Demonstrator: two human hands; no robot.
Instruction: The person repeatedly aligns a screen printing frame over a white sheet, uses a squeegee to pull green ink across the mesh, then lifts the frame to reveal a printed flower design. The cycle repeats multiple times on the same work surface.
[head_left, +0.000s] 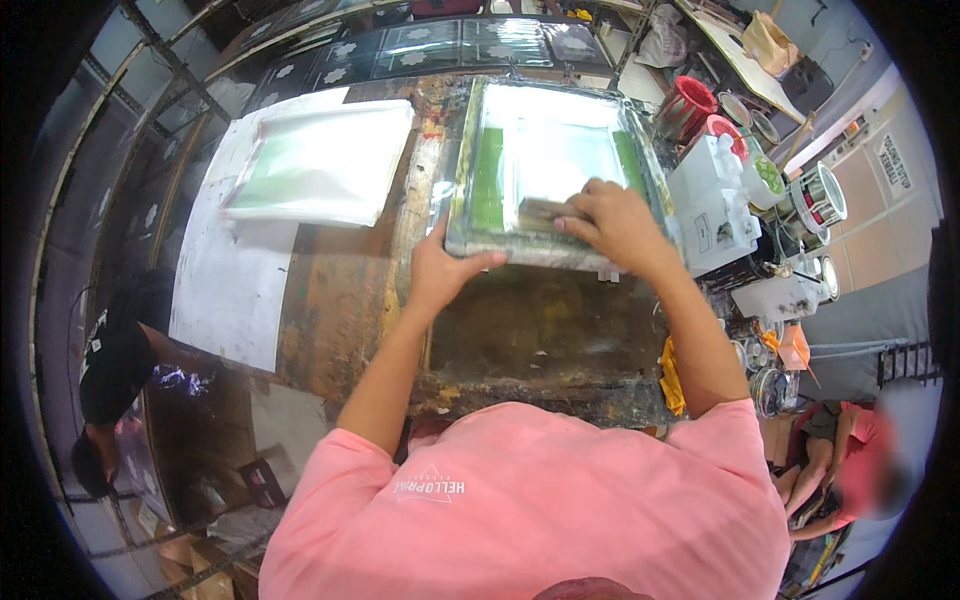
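Note:
A screen-printing frame [560, 251] lies on the stained work table, its mesh white in the middle with green [489, 175] along the sides. My right hand [615, 222] is closed round a squeegee [545, 210], which rests on the mesh near the frame's near edge. At the near left corner, my left hand [440, 268] grips the frame, thumb along the near edge and fingers along the left side. To the left of the frame sits a stack of shiny translucent sheets [330, 165], slightly blurred, on large white paper [225, 290].
Red pots [686, 105], white plastic jugs [712, 200] and paint cans [815, 195] crowd the right side. A yellow cloth [672, 378] hangs by the table's near right edge. Dark printed sheets [415, 48] lie beyond. Other people are at far left [115, 365] and lower right [850, 450].

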